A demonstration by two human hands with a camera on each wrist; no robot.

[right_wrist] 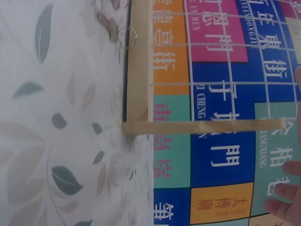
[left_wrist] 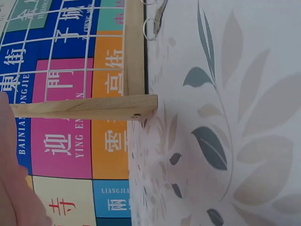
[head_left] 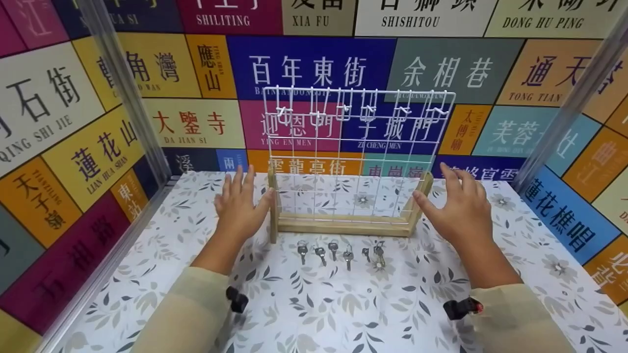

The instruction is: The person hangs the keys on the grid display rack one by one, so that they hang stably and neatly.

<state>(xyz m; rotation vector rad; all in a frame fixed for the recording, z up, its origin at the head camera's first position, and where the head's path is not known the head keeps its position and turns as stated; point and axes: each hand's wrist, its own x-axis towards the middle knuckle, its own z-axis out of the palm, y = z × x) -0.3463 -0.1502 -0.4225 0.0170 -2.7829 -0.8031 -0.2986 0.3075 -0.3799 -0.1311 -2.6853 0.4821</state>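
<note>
A white wire grid rack (head_left: 360, 90) stands upright in a wooden base (head_left: 343, 227), with several white hooks (head_left: 368, 113) along its upper part. My left hand (head_left: 240, 208) is beside the left wooden post (head_left: 273, 206), fingers spread and the thumb right at the post. On the other side, my right hand (head_left: 461, 211) has its fingers extended and its thumb tip close to the right post (head_left: 419, 203). Neither hand holds anything. Several small metal keys (head_left: 348, 257) with rings lie in a row on the table in front of the base.
The table (head_left: 304, 314) has a white cover printed with leaves and flowers. Walls with colourful sign panels (head_left: 314, 59) rise behind and at both sides. Clear upright corner edges (head_left: 132, 98) stand at left and right. Each sleeve carries a small black device (head_left: 237, 300).
</note>
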